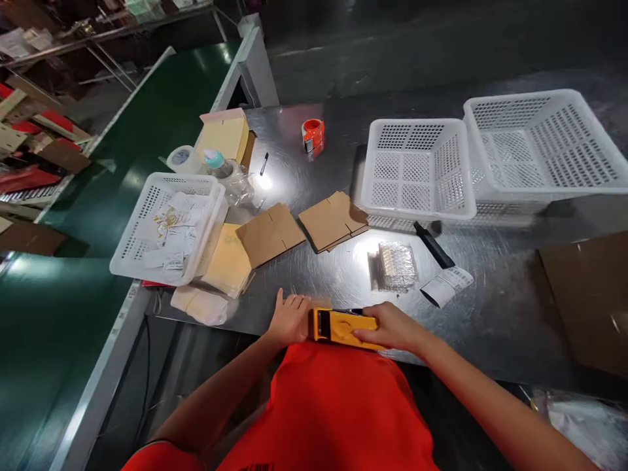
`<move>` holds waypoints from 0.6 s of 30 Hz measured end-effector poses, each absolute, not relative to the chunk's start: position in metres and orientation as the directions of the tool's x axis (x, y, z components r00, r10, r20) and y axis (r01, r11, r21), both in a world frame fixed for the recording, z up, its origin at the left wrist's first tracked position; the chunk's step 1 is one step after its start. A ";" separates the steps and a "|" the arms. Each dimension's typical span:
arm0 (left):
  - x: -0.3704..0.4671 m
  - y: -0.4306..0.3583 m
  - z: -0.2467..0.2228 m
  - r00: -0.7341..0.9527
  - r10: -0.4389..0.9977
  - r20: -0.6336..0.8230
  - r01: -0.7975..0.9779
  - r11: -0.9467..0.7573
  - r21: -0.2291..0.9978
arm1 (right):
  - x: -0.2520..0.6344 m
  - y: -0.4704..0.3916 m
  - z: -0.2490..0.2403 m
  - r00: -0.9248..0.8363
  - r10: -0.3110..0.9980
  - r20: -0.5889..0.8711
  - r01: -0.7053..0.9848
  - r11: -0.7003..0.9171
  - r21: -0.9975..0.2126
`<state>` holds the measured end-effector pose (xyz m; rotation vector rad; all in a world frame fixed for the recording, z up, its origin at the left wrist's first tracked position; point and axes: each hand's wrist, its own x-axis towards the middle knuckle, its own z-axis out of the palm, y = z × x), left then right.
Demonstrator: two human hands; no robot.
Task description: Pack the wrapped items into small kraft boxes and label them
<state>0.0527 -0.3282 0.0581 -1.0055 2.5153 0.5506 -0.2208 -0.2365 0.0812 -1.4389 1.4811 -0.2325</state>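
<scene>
My right hand is wrapped round a yellow handheld tool at the table's front edge, close to my red shirt. Beside the tool's left end is my left hand, thumb apart from the other fingers, resting on or near a small brown piece whose outline is mostly hidden. Beyond my hands lie two stacks of brown cardboard, a left one and a right one. A bubble-wrapped pack sits on the metal table to the right, near a roll of printed labels and a black tool.
White baskets stand at the back right. A basket of tags is at left beside yellow envelopes. An orange tape dispenser and a pen lie behind. A green conveyor runs along the left.
</scene>
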 end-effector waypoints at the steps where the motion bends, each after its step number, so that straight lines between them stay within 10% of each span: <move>1: 0.053 -0.329 0.059 -0.668 -0.563 -0.486 -0.711 0.675 0.196 | -0.231 -0.231 0.076 0.220 -0.836 -0.502 -0.637 0.267 -0.723; 18: 0.042 -0.326 0.069 -0.601 -0.566 -0.564 -0.683 0.731 -0.006 | -0.227 -0.238 0.044 0.065 -0.816 -0.574 -0.800 0.301 -0.518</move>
